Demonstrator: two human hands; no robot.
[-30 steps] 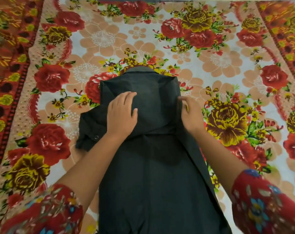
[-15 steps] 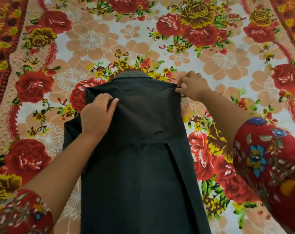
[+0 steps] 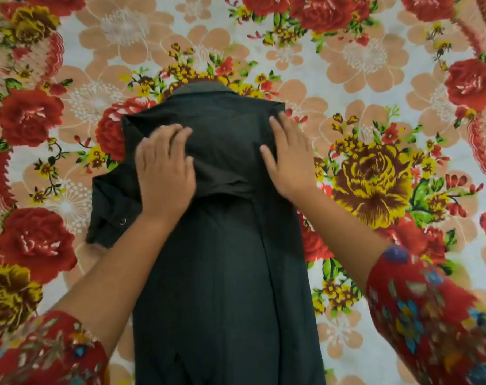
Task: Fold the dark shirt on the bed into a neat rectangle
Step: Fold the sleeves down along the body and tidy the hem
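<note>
Both hands released the shoulder corners — left hand [image 3: 165, 173] and right hand [image 3: 289, 162] now press flat, fingers straight, gripping nothing, on the dark shirt [image 3: 222, 273] under them on the bed [image 3: 375, 65] — sleeve [image 3: 111, 207] outside the left hand probably folds next.

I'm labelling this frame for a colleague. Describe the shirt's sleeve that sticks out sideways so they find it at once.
On the floral bedsheet lies a dark shirt, collar farthest from the person. Its sleeve bulges out just outside the left hand. It alone breaks the shirt's straight outline, and it bears a small metal snap.
</note>
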